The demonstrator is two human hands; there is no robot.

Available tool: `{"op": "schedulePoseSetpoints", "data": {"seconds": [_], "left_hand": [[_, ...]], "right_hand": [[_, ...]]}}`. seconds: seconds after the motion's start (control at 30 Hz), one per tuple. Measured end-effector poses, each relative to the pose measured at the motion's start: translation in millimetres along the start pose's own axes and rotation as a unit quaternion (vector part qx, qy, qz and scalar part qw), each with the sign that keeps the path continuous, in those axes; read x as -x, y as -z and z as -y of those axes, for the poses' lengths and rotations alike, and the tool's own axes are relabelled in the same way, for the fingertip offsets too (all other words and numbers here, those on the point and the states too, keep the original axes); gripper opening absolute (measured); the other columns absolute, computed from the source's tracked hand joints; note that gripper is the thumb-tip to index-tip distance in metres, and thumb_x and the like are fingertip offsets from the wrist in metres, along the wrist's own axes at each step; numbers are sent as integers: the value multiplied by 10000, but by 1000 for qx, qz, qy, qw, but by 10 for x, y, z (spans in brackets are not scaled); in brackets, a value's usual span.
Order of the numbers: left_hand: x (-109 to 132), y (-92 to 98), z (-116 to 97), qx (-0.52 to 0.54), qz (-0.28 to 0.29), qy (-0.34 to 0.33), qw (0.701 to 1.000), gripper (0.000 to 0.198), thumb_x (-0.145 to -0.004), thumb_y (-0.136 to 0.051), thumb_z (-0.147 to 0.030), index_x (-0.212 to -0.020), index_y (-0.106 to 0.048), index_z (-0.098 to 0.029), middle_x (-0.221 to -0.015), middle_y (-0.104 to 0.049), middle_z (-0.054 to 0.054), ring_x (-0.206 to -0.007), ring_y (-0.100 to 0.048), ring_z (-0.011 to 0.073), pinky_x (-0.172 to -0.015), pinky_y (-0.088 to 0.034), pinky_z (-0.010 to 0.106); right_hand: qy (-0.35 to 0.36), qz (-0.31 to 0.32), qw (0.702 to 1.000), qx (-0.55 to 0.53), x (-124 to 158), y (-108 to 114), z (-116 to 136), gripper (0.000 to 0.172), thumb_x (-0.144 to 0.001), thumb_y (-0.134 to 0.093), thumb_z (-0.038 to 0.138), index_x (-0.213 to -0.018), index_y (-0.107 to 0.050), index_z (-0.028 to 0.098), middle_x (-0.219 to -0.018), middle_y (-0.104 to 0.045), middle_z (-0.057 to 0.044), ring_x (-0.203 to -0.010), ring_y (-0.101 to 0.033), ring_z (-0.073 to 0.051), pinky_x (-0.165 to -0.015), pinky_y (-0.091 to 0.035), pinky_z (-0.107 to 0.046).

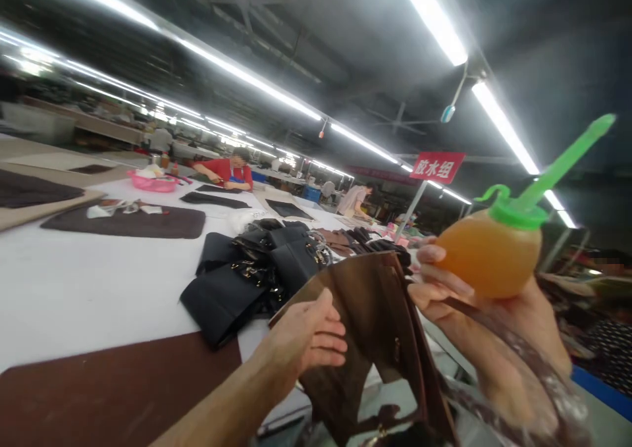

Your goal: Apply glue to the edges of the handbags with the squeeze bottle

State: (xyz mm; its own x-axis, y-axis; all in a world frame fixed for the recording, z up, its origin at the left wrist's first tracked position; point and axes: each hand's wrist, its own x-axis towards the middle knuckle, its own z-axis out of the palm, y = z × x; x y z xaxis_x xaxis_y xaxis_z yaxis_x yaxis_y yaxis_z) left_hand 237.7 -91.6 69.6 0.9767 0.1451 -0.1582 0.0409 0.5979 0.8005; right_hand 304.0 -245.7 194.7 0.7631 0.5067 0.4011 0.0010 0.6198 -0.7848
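My right hand [536,318] is raised at the right, wrapped around a round squeeze bottle [484,253] of orange liquid. The bottle has a green cap and a long green nozzle tilted up to the right. A brown strap [498,328], partly wrapped in clear plastic, runs across that hand. Below it stands a brown bag [355,282], its lighter inner side showing. My left hand [316,335] is open, fingers stretched out in front of the bag's inside; whether it touches the bag I cannot tell.
Black bags [224,295] with metal fittings are heaped on the white table [99,282]. Dark brown panels [123,394] lie at the near left. A pink basket [153,182] stands farther back. A co-worker in a red top [224,170] leans over the table. A red sign [437,166] stands on a pole.
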Motion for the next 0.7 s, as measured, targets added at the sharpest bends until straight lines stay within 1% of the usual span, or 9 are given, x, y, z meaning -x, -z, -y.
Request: {"op": "schedulePoseSetpoints", "data": {"seconds": [0.07,0.13,0.23,0.33,0.43,0.5,0.57,0.63,0.7], "left_hand": [[118,230,-135,13,-41,36,998,717,-696,-401,-772,-932,-502,-102,-998,-571,178,-754,-612,237,-714,-514,424],[274,510,-299,5,-97,59,994,806,-670,-288,-832,-930,-494,-98,-1008,-565,191,-771,-614,269,-709,-510,460],[572,933,-587,-11,-198,53,979,874,-601,-269,-880,-872,-515,-86,-891,-592,185,-783,-608,294,-703,-507,469],[896,1278,-868,-5,-264,39,964,729,-680,-363,-800,-764,-528,-96,-703,-594,134,-690,-605,254,-648,-517,418],[1135,1530,-1002,-18,-294,-8,956,476,-841,-417,-557,-679,-505,-118,-598,-557,66,-563,-573,177,-603,-514,348],[1206,1662,-954,-57,-300,-76,949,363,-853,-468,-450,-694,-500,-126,-615,-544,28,-525,-551,137,-582,-499,309],[1209,1772,-798,-107,-297,-103,943,280,-777,-598,-399,-752,-503,-137,-665,-537,4,-524,-541,120,-559,-477,282],[1169,1847,-580,-133,-299,-75,942,319,-712,-659,-413,-790,-499,-148,-699,-521,-5,-521,-528,112,-546,-462,280],[1109,1877,-360,-127,-326,-44,936,403,-720,-607,-528,-812,-489,-155,-742,-499,-3,-519,-511,106,-533,-456,291]], "right_hand": [[-80,23,995,-60,107,-177,-304,242,-857,-496,373,-969,-621,199,-819,-555,-93,-496,-432,-104,-476,-425,-255],[-134,54,984,-100,224,-373,-665,266,-857,-507,394,-971,-634,190,-839,-575,-102,-523,-445,-112,-505,-431,-260],[-206,119,961,-143,400,-725,-1164,345,-815,-572,478,-981,-654,186,-864,-593,-98,-542,-449,-122,-536,-442,-271],[-269,165,931,-183,567,-1069,-1501,490,-725,-631,593,-1009,-655,194,-860,-581,-73,-519,-406,-112,-565,-446,-281],[-303,191,905,-230,739,-1257,-1743,562,-641,-667,659,-991,-659,219,-828,-564,-43,-506,-381,-106,-553,-433,-272],[-325,198,891,-246,849,-1253,-1914,559,-625,-669,676,-960,-668,229,-811,-567,-40,-503,-399,-109,-550,-428,-278],[-351,205,880,-245,926,-1152,-2108,541,-621,-670,678,-941,-670,242,-815,-582,-49,-507,-437,-123,-555,-434,-302],[-390,228,864,-224,946,-981,-2302,530,-613,-660,692,-926,-664,264,-799,-591,-47,-502,-467,-140,-548,-445,-332],[-432,260,840,-202,914,-765,-2455,511,-592,-663,697,-882,-669,276,-747,-596,-35,-473,-485,-140,-523,-450,-342]]}}
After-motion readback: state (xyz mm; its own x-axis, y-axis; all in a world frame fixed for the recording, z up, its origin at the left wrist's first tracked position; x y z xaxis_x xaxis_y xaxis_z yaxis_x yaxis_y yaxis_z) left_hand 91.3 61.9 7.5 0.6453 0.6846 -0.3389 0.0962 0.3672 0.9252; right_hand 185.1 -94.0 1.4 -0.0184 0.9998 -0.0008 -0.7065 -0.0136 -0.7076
